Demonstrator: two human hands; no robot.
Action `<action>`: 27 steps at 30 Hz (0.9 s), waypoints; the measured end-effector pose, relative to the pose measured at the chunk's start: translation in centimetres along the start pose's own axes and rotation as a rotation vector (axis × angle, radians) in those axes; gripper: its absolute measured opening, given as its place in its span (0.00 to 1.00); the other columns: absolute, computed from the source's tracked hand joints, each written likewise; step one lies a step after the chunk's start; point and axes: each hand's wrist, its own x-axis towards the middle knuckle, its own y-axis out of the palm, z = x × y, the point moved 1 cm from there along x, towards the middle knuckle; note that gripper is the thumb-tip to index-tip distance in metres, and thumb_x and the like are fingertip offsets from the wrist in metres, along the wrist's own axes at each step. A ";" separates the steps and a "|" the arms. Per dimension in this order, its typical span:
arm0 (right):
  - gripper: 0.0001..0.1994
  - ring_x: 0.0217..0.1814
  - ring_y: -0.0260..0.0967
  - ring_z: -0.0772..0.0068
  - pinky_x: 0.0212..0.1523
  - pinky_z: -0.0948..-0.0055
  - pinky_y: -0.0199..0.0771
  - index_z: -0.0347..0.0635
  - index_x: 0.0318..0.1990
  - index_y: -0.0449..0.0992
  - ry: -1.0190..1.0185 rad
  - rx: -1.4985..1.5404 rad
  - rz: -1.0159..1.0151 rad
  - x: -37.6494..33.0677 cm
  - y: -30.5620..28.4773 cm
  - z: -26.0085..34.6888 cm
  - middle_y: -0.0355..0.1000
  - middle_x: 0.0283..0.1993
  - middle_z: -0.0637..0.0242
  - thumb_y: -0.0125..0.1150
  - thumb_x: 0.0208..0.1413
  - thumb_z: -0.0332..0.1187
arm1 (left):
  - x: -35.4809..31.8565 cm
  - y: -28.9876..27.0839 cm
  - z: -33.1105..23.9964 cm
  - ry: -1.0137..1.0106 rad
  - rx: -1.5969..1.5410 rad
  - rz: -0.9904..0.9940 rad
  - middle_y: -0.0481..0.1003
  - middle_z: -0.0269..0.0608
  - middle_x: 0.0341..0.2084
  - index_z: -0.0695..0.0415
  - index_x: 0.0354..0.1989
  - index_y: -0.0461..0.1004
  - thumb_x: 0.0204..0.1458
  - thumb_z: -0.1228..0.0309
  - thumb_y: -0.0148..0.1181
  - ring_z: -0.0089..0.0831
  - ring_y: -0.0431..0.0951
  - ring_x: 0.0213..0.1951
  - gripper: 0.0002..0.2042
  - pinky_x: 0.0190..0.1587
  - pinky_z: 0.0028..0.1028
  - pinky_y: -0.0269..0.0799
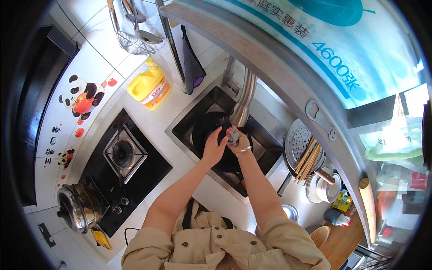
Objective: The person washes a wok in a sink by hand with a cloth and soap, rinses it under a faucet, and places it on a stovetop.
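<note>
While both hands met over the sink [182,128], the right hand [240,140] gripped a grey scouring pad [233,135] just under the faucet [243,103]; the left hand [214,147], fingers spread open, pressed the dark wok [204,123] directly below, nearer its rim.

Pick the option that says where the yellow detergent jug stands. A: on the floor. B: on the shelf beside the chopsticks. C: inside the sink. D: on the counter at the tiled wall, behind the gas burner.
D: the yellow detergent jug stands on the counter against the tiled wall, beyond the gas burner and left of the sink.
</note>
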 end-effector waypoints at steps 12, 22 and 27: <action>0.32 0.51 0.64 0.59 0.54 0.61 0.63 0.42 0.56 0.60 -0.021 -0.056 0.073 -4.1 4.2 -1.0 0.64 0.53 0.61 0.29 0.58 0.59 | 3.0 4.1 -2.2 -0.090 0.346 0.349 0.67 0.53 0.48 0.58 0.42 0.71 0.52 0.63 0.48 0.50 0.65 0.52 0.14 0.52 0.46 0.59; 0.16 0.46 0.67 0.63 0.47 0.67 0.69 0.44 0.43 0.68 -0.115 0.005 0.084 -1.9 5.3 -2.7 0.70 0.42 0.65 0.41 0.59 0.44 | 5.9 3.2 0.0 -0.186 0.062 0.040 0.72 0.60 0.32 0.64 0.34 0.68 0.54 0.66 0.44 0.57 0.71 0.37 0.12 0.39 0.44 0.67; 0.15 0.45 0.66 0.58 0.46 0.61 0.69 0.41 0.42 0.69 -0.103 -0.085 -0.037 -0.6 2.9 -1.6 0.70 0.45 0.60 0.37 0.60 0.40 | 4.0 5.5 0.0 -0.281 0.292 0.195 0.71 0.62 0.36 0.68 0.41 0.68 0.52 0.66 0.46 0.56 0.69 0.43 0.16 0.46 0.46 0.64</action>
